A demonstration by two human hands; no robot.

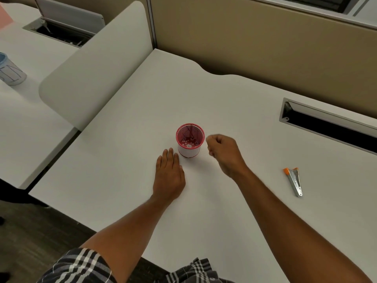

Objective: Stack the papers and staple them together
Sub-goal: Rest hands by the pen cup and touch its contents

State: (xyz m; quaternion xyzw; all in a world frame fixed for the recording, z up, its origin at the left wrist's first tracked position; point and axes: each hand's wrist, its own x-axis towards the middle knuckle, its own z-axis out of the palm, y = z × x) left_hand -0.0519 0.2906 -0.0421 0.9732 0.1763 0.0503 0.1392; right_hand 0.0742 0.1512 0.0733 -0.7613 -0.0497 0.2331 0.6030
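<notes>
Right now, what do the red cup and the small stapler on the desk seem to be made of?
The red mesh cup looks like perforated metal wire, painted red: fine holes show through its wall. Its lower white part could be paper inside; unclear. The small silver stapler with orange ends looks like shiny bare metal, with matte orange plastic tips.

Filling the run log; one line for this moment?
left hand flat on desk | right hand curled beside mesh cup | stapler untouched
</notes>
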